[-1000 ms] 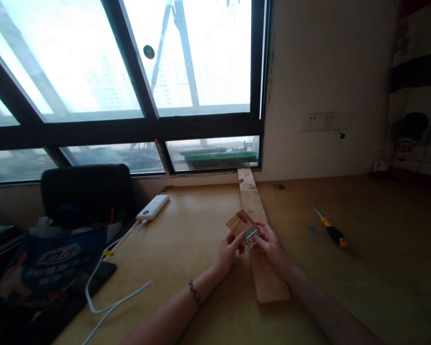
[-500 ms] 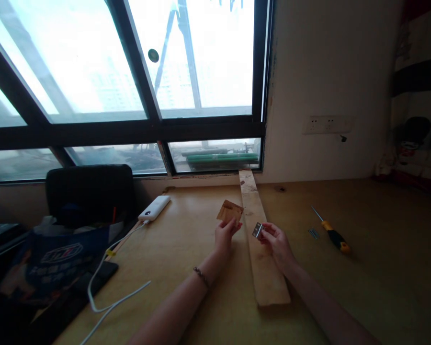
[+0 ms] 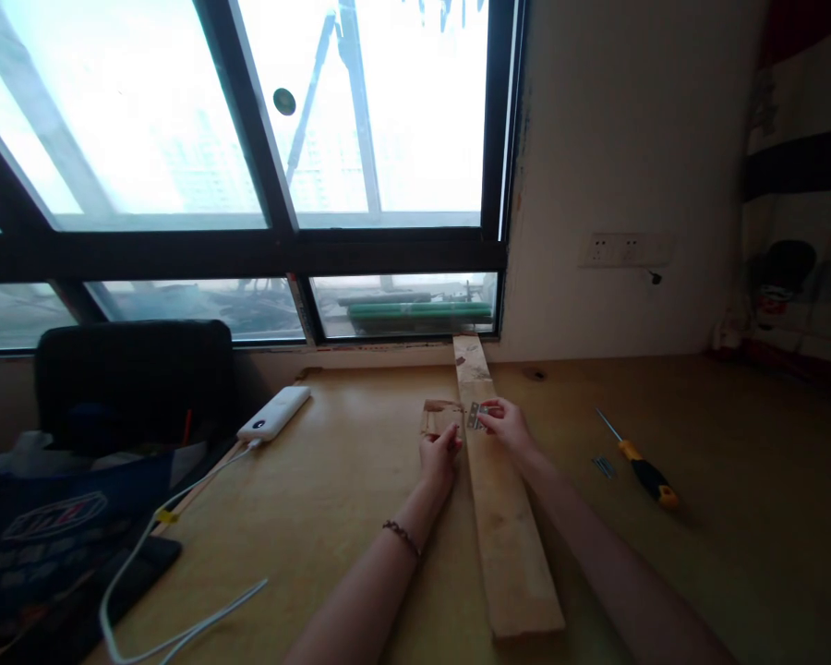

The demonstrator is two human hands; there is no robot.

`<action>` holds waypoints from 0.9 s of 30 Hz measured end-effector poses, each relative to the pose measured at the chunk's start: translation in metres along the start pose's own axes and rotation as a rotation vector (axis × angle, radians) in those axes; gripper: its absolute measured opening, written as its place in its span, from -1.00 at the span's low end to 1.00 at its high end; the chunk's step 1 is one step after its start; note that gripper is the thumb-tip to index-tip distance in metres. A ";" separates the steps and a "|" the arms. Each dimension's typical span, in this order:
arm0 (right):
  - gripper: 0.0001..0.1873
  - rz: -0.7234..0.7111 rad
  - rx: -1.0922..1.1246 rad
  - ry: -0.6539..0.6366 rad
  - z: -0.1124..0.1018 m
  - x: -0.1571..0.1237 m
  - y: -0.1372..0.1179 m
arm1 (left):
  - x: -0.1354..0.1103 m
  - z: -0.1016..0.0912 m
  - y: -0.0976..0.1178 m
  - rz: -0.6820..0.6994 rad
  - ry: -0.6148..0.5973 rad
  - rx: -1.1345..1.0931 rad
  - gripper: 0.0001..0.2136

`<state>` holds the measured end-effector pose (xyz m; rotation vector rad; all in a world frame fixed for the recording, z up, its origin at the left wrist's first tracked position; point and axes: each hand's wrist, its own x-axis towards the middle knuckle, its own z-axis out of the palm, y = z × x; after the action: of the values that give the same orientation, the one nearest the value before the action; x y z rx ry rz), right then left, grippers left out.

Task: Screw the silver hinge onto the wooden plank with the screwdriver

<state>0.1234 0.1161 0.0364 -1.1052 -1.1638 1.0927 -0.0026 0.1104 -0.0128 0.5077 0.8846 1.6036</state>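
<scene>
My left hand is closed on a small thin wooden piece, held just left of the long wooden board. Between the fingers of my right hand is a small metal hinge, over the board and close to the wooden piece's right edge. Whether the hinge touches the wooden piece I cannot tell. The board lies lengthwise on the table, running from near me toward the window. To the right rest a yellow-and-black screwdriver and several screws.
A white power bank with a white cable lies on the table's left side. Beyond the left edge are a black chair and a blue bag. The window and wall stand at the back.
My right hand has moved the hinge up and left, closer to the wooden piece. The wooden piece has turned slightly in my left hand. The view has shifted a little.
</scene>
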 end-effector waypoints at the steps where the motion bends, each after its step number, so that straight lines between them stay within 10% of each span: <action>1: -0.67 -0.002 -0.020 -0.004 0.005 0.009 0.003 | 0.000 0.001 0.000 -0.017 0.007 -0.004 -0.72; 14: -0.75 -0.339 -0.695 -0.001 0.015 0.012 0.012 | -0.002 0.001 0.000 -0.089 -0.067 -0.061 -0.89; 27: -0.76 -0.385 -0.754 -0.043 0.017 0.008 0.010 | -0.003 0.003 0.000 -0.103 -0.106 -0.080 -0.77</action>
<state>0.1063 0.1265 0.0285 -1.3360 -1.8060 0.3676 0.0001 0.1079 -0.0108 0.4792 0.7519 1.4982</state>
